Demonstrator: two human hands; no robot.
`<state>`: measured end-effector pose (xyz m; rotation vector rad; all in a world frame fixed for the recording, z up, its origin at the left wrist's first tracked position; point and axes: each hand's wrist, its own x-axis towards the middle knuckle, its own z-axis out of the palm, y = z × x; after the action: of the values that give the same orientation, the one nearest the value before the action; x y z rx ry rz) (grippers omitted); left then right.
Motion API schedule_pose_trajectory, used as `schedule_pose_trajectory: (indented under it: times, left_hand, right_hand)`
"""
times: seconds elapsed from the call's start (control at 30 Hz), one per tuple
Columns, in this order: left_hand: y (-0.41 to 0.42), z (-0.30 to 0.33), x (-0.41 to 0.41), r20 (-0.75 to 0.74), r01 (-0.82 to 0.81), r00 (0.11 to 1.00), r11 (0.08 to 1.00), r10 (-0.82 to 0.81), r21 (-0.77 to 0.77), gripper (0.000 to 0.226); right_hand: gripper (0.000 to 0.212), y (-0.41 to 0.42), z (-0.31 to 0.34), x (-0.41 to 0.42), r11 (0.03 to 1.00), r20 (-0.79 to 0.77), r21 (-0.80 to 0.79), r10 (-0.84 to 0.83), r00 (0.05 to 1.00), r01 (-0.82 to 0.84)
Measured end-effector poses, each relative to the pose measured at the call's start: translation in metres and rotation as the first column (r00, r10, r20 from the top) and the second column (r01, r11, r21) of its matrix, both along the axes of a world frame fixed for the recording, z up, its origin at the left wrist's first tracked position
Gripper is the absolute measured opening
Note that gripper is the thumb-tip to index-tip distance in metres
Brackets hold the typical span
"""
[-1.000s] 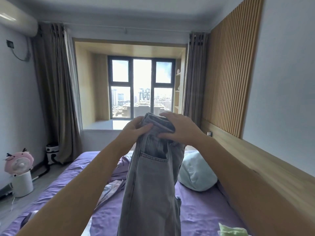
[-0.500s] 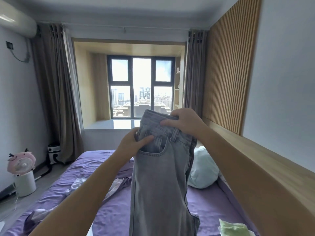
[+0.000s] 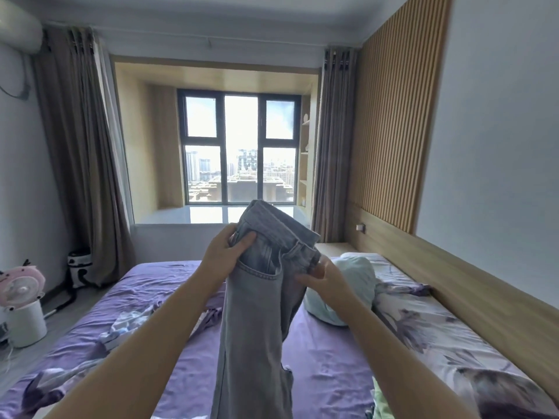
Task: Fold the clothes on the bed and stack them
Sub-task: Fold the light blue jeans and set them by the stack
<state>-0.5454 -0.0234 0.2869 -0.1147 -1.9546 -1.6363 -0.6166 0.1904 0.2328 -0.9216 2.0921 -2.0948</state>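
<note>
A pair of light grey jeans [image 3: 252,328] hangs in front of me above the purple bed [image 3: 326,367], legs trailing down out of view. My left hand [image 3: 225,252] grips the waistband on its left side, thumb over the front. My right hand [image 3: 320,278] holds the waistband's right edge lower down, fingers curled behind the cloth. A patterned garment [image 3: 133,323] lies crumpled on the bed's left side. A light green cloth [image 3: 382,403] shows at the bottom right.
A pale blue pillow [image 3: 354,285] lies near the wooden headboard [image 3: 472,288] on the right. A floral quilt [image 3: 438,337] covers the bed's right side. A pink fan on a white bin [image 3: 22,300] stands on the floor at left, by the curtain.
My right hand has dropped from the top of the waistband to its right edge. The jeans have lowered slightly, and the view has tilted to show more of the bed.
</note>
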Motion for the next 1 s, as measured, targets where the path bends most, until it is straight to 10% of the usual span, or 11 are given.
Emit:
schedule_pose_trajectory:
  times: [0.1,0.37,0.53,0.63,0.77,1.0]
  left_hand:
    - [-0.013,-0.007,0.002,0.037,-0.028,0.999,0.999,0.029,-0.039,0.006]
    - [-0.026,0.002,0.018,0.102,-0.147,0.973,0.893,0.208,-0.425,0.038]
    - [0.002,0.031,0.024,-0.321,-0.347,0.933,0.168,0.163,-0.923,0.109]
    - [0.015,0.040,0.013,-0.227,-0.214,0.969,-0.126,0.094,-0.969,0.115]
    - [0.007,0.048,0.008,0.160,0.149,0.982,0.111,0.098,-0.983,0.060]
    - [0.004,0.024,0.009,0.157,0.148,0.983,0.090,0.099,-0.985,0.042]
  right_hand:
    - [0.018,0.001,-0.004,-0.004,1.000,0.005,-0.007,-0.018,1.000,0.018]
    - [0.027,-0.019,-0.001,0.001,0.989,0.063,-0.147,-0.010,0.998,0.019]
    - [0.020,-0.046,0.005,0.014,0.999,-0.056,-0.024,-0.047,0.997,0.046]
    - [0.011,-0.056,0.008,0.022,0.987,-0.178,0.153,-0.017,0.984,0.044]
    - [0.020,-0.049,0.004,0.026,0.976,-0.156,0.216,0.000,0.988,0.034]
    - [0.025,-0.031,-0.080,0.035,0.894,-0.164,0.403,-0.143,0.976,0.198]
